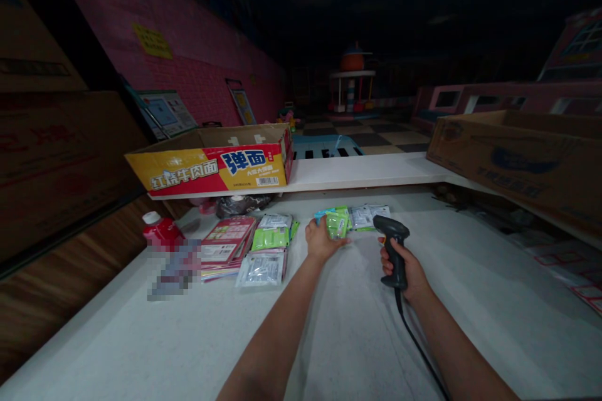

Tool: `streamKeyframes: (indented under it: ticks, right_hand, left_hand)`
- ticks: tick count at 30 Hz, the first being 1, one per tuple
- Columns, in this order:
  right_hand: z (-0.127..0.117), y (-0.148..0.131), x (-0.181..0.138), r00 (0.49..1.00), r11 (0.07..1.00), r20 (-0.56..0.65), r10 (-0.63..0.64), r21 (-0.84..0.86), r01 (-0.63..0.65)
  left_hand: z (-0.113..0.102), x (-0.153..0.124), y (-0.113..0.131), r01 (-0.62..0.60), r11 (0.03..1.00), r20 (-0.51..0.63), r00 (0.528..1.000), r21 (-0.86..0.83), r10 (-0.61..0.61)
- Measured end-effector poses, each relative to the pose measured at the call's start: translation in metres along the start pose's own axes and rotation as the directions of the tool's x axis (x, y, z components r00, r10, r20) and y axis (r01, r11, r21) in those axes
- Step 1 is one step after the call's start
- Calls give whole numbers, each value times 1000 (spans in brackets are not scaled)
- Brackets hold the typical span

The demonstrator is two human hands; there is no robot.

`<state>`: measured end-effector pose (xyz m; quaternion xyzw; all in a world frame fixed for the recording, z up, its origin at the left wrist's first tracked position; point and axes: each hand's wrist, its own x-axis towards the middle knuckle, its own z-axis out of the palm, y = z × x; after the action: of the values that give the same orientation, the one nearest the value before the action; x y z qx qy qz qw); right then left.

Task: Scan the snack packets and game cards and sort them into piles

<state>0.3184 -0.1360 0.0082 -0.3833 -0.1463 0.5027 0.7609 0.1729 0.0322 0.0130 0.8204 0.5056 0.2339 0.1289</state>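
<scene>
My right hand (408,272) is wrapped around the handle of a black handheld barcode scanner (399,257), its head pointing up and left and its cord running down between my forearms. At the middle of the table, my left hand (321,240) rests against a green packet (337,224), thumb spread to the right and fingers at the packet's left side. A blue-tinted packet edge shows behind the fingers. Just right of it lie silvery-white packets (362,217). Left of my hand are a green packet (270,238) and a clear-and-white packet (261,268), in overlapping rows.
Red-and-white flat packs (228,241) are piled at the left, near a red bottle with a white cap (162,232) and a blurred patch. On the raised white shelf (357,169) stand a red-and-yellow carton (211,163) and a brown carton (517,150).
</scene>
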Motion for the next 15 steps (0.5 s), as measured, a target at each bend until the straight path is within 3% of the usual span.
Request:
streamKeyframes:
  ticks: [3,11,15]
  right_hand:
    - [0,0,-1,1000,1000,-4,-10,-2,10]
    - [-1,0,0,1000,1000,2,0,0,0]
    - [0,0,1,1000,1000,-3,-2,5,2]
  left_hand:
    - [4,-4,0,-31,999,55,998,34,29]
    - [6,1,8,67,995,-55,996,72,-63]
    - [0,2,4,39,992,42,998,120,-44]
